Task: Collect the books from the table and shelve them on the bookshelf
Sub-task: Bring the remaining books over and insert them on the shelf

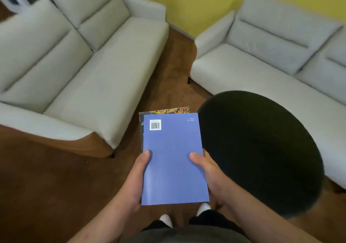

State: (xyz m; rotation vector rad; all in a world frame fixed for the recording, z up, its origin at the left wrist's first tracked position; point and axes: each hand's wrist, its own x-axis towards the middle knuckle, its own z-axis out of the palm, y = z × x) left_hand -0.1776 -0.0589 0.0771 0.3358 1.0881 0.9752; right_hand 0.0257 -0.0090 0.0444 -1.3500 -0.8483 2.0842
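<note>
I hold a small stack of books in front of my waist. The top one is a blue book (173, 160), back cover up, with a white barcode label near its far left corner. Under it lies a dark book with a yellow floral cover (168, 110), of which only the far edge and left side show. My left hand (135, 179) grips the stack's left edge, thumb on the blue cover. My right hand (207, 169) grips the right edge the same way. The round black table (262, 149) stands just right of the books. No bookshelf is in view.
A light grey sofa (78, 59) stands at the left and a second grey sofa (271, 59) at the right, with a strip of brown floor (174, 70) between them leading to a yellow wall. My feet in white socks show below the books.
</note>
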